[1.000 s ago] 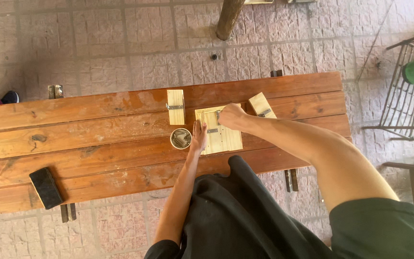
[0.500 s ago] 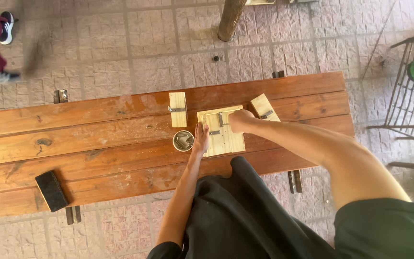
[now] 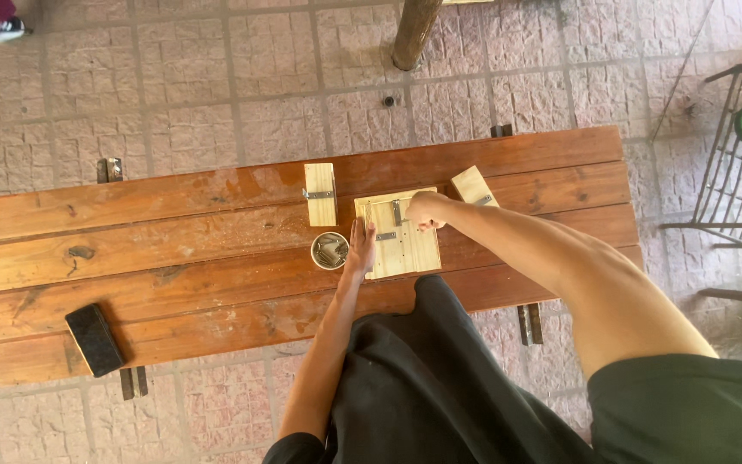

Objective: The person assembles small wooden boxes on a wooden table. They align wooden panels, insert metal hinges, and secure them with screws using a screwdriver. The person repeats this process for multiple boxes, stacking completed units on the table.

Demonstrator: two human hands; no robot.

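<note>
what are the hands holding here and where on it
The left hand lies flat on the left edge of the pale wooden board, steadying it. The right hand is closed at the board's top edge; what it grips cannot be told.

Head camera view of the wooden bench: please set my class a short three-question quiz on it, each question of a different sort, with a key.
1. True or false: the left hand lies flat on the left edge of the pale square board.
2. Multiple choice: the small round container stands where? A) on the floor B) just left of the square board C) on top of the dark block
3. Short answer: what lies near the bench's front left end?

Key
1. True.
2. B.
3. A dark rectangular block.

The right hand rests, fist closed, on the board's upper right part; whether it holds anything cannot be told. Two small wooden blocks lie behind the board.
</note>
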